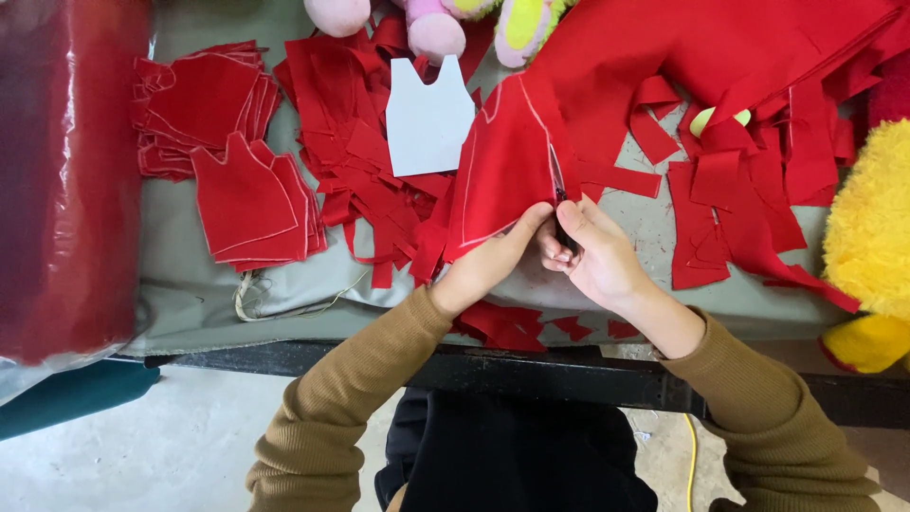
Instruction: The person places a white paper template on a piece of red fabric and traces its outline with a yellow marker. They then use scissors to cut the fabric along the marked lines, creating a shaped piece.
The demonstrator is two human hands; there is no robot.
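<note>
My left hand point(493, 258) pinches the lower edge of a red felt piece point(502, 166) marked with white chalk outlines. My right hand point(592, 254) is closed around dark scissors point(561, 204), whose blades are cutting up into the same red felt along a chalk line. The felt runs on into a large red sheet point(701, 47) at the back right. A white vest-shaped paper pattern point(428, 118) lies just left of the felt, on red scraps point(351, 156).
Stacks of cut red vest shapes point(248, 199) lie at left on the grey-green table cover point(190, 284). A red plastic-wrapped roll point(57, 171) stands at far left. Yellow plush point(867, 237) sits at right; pink and yellow plush toys point(436, 28) at the back. Table front edge point(569, 374) is black.
</note>
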